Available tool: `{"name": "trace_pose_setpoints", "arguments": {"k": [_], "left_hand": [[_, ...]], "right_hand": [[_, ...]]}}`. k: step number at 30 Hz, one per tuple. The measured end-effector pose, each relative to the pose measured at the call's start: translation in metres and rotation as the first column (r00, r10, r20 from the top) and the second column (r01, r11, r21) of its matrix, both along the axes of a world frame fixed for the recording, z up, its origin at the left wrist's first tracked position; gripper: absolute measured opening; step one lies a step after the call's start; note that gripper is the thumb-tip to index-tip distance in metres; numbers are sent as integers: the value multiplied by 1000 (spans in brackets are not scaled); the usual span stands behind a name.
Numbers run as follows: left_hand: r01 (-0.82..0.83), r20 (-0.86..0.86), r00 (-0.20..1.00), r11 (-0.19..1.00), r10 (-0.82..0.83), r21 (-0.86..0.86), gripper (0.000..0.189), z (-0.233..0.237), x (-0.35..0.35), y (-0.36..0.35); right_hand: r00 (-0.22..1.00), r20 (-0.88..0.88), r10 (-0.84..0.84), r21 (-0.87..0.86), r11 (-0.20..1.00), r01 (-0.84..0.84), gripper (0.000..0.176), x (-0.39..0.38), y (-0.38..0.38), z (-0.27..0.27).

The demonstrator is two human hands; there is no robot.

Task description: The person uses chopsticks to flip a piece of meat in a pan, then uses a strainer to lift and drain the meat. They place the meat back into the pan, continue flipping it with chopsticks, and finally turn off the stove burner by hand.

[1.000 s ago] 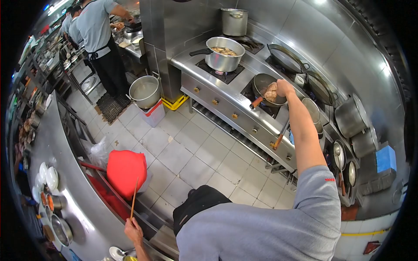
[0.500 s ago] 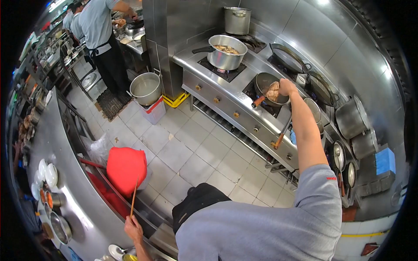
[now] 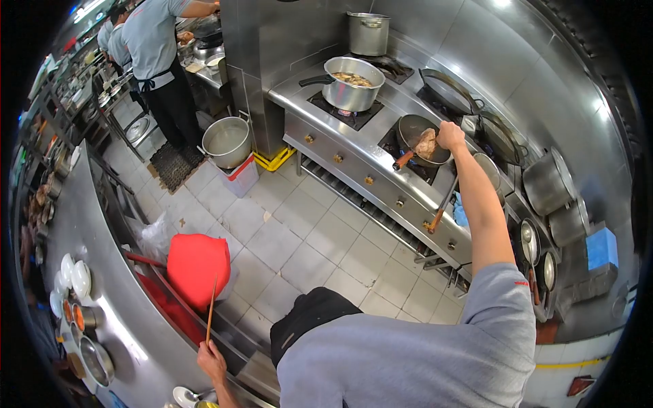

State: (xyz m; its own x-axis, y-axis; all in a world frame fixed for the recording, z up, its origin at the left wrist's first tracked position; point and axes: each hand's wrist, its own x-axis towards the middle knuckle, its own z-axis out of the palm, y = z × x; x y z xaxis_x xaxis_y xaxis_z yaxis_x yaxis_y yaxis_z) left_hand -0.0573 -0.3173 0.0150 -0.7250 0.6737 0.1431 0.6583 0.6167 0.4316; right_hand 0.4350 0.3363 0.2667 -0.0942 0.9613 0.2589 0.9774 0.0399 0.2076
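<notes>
My right hand [image 3: 450, 137] reaches over the stove, its fingers closed at the edge of a browned piece of meat [image 3: 426, 144]. Beneath the meat is a dark frying pan [image 3: 410, 129] with a brown handle [image 3: 403, 160], on a burner. My left hand [image 3: 212, 362] is low at the left, beside the steel counter, wrapped round long, thin wooden chopsticks [image 3: 209, 316]. Their tips point away from me, in front of a red-covered bin [image 3: 198, 268]. Whether one stick or two are held is hard to make out.
A pot of food [image 3: 354, 80] and a taller pot [image 3: 368, 34] stand on the stove [image 3: 326, 129]. Woks [image 3: 449, 92] line its back. Bowls [image 3: 95, 357] sit on the left counter [image 3: 126, 319]. A co-worker [image 3: 160, 47] stands at the far left, near a large pot [image 3: 226, 141].
The meat turns slightly over the pan, and my right hand shifts only a little. My left hand and the chopsticks stay nearly in place. The co-worker's arm has moved.
</notes>
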Motion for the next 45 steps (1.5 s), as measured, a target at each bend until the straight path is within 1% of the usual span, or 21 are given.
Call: {"name": "trace_pose_setpoints", "arguments": {"k": [5, 7, 8, 10, 11, 13, 16, 18, 20, 21, 23, 26, 29, 33, 37, 40, 45], "left_hand": [[11, -24, 1000, 999, -10, 42, 22, 1, 2, 3], [8, -23, 1000, 1000, -7, 29, 22, 1, 2, 3], [12, -23, 1000, 1000, -12, 27, 22, 2, 2, 3], [7, -5, 1000, 1000, -7, 26, 22, 5, 3, 4], [14, -8, 1000, 1000, -14, 23, 22, 5, 3, 4], [17, -6, 1000, 1000, -17, -20, 22, 5, 2, 3], [17, 4, 1000, 1000, -17, -1, 22, 1, 2, 1], [20, -4, 1000, 1000, -20, 8, 23, -2, 1, 1], [22, -12, 1000, 1000, -22, 18, 24, -3, 1, 0], [9, -4, 1000, 1000, -9, 6, 23, -2, 1, 0], [-10, 8, 1000, 1000, 10, -1, 23, -1, 3, 1], [-13, -26, 1000, 1000, 13, 11, 23, -2, 4, 1], [-13, -18, 1000, 1000, 13, 15, 23, 0, 3, 2], [-12, -19, 1000, 1000, 13, 10, 23, 2, 3, 2], [-26, -11, 1000, 1000, 26, -3, 23, 1, 2, 1], [-23, 17, 1000, 999, 22, 34, 24, 8, 6, 4], [-23, -7, 1000, 999, 23, 30, 24, 3, 4, 1]], "right_hand": [[996, -84, -41, 1, 999, 41, 20, 8, -13, -8], [968, -249, -35, 88, 994, 59, 20, 16, -13, -20], [968, -249, -40, 86, 994, 63, 20, 21, -11, -23], [969, -245, 22, 82, 997, -2, 20, 24, -15, -21], [969, -247, 14, 80, 997, 5, 20, 26, -16, -20], [976, -217, 28, 141, 990, 3, 20, 14, -28, -4], [977, -214, 10, 141, 990, 21, 19, 1, -42, 20], [977, -214, 3, 129, 991, 25, 17, 3, -46, 21], [967, -254, 16, 134, 991, 19, 17, 7, -51, 10], [956, -291, 36, 155, 988, 10, 16, 18, -45, -10], [938, -344, 43, 179, 984, 20, 16, 20, -57, -32], [906, -416, 77, 195, 981, 6, 17, 16, -85, -61], [921, -388, 3, 165, 984, 66, 16, 8, -106, -84], [939, -341, 43, 159, 987, 13, 15, 0, -116, -94], [955, -295, 41, 153, 988, 5, 15, -11, -121, -98], [949, -314, 39, 125, 992, 1, 14, -13, -122, -104], [953, -302, 35, 138, 990, 7, 14, -24, -125, -111]]}}
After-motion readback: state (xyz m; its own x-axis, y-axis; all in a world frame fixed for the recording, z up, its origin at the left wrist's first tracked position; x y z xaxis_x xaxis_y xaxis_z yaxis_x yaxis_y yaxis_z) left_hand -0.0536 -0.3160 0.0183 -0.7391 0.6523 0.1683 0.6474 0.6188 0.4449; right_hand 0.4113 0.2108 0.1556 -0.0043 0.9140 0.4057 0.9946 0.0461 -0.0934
